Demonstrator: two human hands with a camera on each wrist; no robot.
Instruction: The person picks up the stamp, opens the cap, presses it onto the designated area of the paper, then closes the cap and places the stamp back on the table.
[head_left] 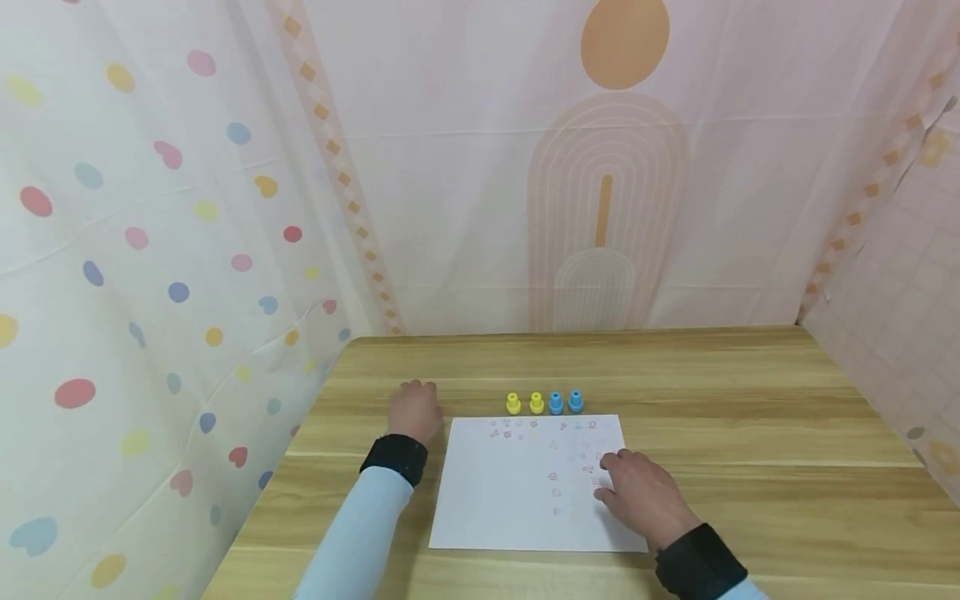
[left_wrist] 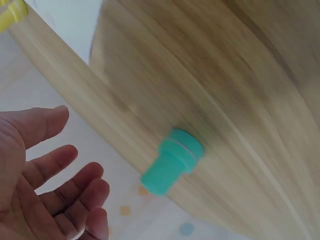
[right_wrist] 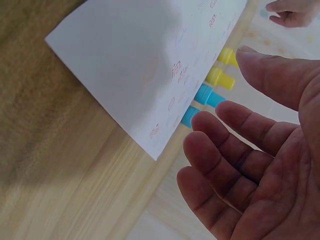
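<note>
A white sheet of paper (head_left: 510, 492) with small red and pink stamp marks lies on the wooden table (head_left: 750, 417). Just behind it stand two yellow stampers (head_left: 524, 403) and two blue stampers (head_left: 566, 402) in a row. My right hand (head_left: 637, 492) rests flat on the sheet's right side; in the right wrist view its fingers (right_wrist: 235, 150) are relaxed and hold nothing. My left hand (head_left: 414, 410) is on the table left of the paper. In the left wrist view its palm (left_wrist: 45, 175) is open, with a green stamper (left_wrist: 172, 161) standing just beyond the fingertips, untouched.
Patterned curtains hang close behind and on both sides of the table. The table's left edge (head_left: 300, 442) runs near my left hand. Bare wood stretches right of the paper and along the back.
</note>
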